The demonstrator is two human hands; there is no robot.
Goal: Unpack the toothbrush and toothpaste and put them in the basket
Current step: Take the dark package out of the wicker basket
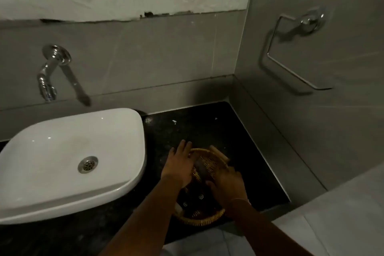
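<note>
I count two hands, left hand (180,165) and right hand (227,184), one wicker basket (204,219), one white basin (68,164), one wall tap (48,81), one towel ring (291,52).

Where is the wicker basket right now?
The round woven wicker basket sits on the black countertop, right of the white basin, under both hands.

This is a bathroom, dimly lit. A white basin (68,164) with a metal drain (88,164) sits on a dark stone bench (207,129), and a chrome tap (49,75) comes out of the grey tiled wall (155,54) above it. On the side wall hangs a chrome towel ring (291,52). A woven basket (204,219) stands beside the basin.
</note>
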